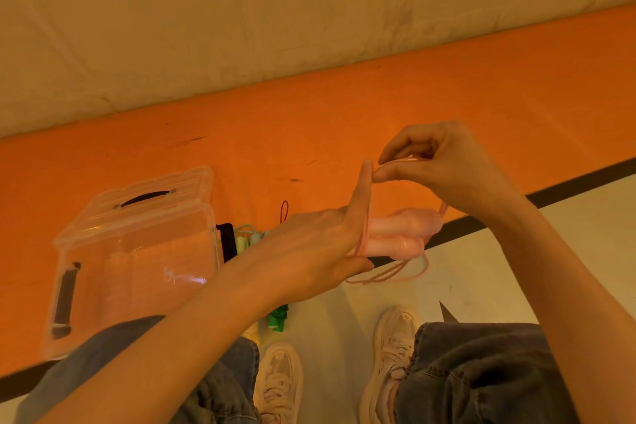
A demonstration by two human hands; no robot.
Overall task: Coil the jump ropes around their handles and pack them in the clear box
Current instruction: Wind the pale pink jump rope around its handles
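Orange floor matting forms a broad diagonal band across the view, bordered above by a pale, scuffed surface and below by a black stripe and a cream floor. Clear plastic storage box, rectangular with black latches, stands on the orange band at left; its transparent lid with a black carry handle stands open behind it. Blue denim trouser legs and a pair of pale lace-up shoes occupy the lower edge.

Left hand reaches in from lower left, palm turned sideways and index finger extended upward; it holds the pair of pale pink jump-rope handles, which lie side by side and horizontal, raised above the black stripe and to the right of the box. Right hand, above them, pinches a loop of thin pink cord between thumb and curled fingers, its thumb tip touching the left index fingertip. Cord runs down the left index finger, and several slack loops hang beneath the handles.

Green plastic jump-rope handle lies on the floor beneath the left wrist. Light green cord and handles rest just beside the box's right latch, near a small dark red cord loop.
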